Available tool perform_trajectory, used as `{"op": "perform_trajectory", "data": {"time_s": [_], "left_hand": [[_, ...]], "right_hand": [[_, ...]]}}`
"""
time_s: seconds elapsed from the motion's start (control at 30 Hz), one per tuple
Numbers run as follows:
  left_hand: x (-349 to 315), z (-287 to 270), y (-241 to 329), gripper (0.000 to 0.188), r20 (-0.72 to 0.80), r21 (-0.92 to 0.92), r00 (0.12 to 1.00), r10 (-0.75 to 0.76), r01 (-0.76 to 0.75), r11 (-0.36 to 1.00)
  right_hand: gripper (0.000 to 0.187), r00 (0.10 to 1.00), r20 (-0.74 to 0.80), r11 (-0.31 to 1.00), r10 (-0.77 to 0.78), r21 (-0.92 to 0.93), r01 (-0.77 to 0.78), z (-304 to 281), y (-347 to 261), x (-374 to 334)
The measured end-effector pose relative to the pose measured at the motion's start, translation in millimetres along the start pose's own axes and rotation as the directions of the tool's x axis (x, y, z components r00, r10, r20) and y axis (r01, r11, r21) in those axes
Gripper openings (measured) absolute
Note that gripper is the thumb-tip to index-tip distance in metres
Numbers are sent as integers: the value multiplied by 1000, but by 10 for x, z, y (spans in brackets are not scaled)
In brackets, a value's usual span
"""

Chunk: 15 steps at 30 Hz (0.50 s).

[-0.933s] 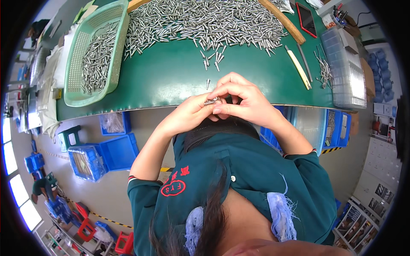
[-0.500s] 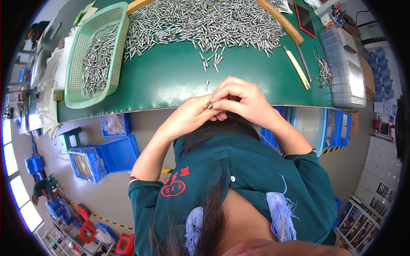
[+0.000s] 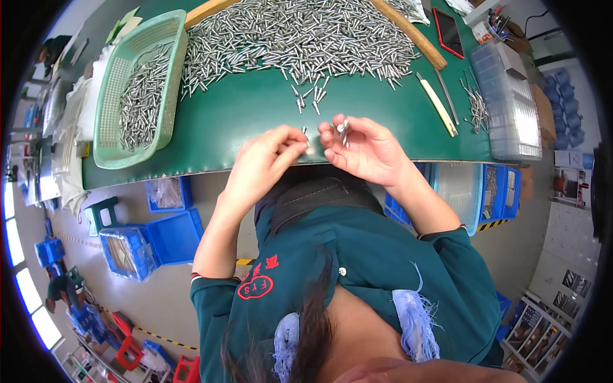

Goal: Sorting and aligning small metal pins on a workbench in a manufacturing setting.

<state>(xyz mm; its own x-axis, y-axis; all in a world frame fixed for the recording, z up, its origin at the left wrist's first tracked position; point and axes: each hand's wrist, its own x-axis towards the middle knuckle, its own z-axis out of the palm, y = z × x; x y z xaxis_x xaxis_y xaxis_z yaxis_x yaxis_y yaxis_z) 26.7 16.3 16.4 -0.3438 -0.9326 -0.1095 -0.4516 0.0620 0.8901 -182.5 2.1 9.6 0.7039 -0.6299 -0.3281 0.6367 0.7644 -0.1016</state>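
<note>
Two hands work small metal pins at the near edge of a green bench

The left hand (image 3: pixel 265 159) pinches one pin (image 3: pixel 305 133) in narrow fingers, and the right hand (image 3: pixel 364 150) holds a few pins (image 3: pixel 343 127) upright in curled fingers, both close together just over the bench (image 3: pixel 255 108) edge, likely to keep the parts in clear sight. Beyond the hands lies a wide heap of pins (image 3: pixel 300 38); left of the heap sits a green basket (image 3: pixel 167 76) with more, right of it a clear plastic box (image 3: pixel 511 108). Nothing blocks the hands

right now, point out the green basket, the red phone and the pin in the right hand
green basket (image 3: pixel 167 29): head view, on its far rim
red phone (image 3: pixel 449 32): head view, mid screen
pin (image 3: pixel 343 127): head view, on its shaft above the right hand (image 3: pixel 367 150)
</note>
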Motion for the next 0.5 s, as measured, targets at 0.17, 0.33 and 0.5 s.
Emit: {"op": "perform_trajectory", "data": {"time_s": [0.17, 0.33, 0.5], "left_hand": [[72, 113, -19, 19, -137, 512, 970, 202, -105, 853], [195, 120, -71, 12, -88, 605, 949, 302, -190, 773], [178, 27, -58, 8, -89, 484, 954, 285, -209, 850]], "right_hand": [[18, 998, 59, 982, 6, -188, 5, -112, -29, -3], [19, 944, 27, 253, -329, -961, 116, -11, -38, 41], [23, 812, 411, -654, -416, -755, 48, 27, 50, 72]]}}
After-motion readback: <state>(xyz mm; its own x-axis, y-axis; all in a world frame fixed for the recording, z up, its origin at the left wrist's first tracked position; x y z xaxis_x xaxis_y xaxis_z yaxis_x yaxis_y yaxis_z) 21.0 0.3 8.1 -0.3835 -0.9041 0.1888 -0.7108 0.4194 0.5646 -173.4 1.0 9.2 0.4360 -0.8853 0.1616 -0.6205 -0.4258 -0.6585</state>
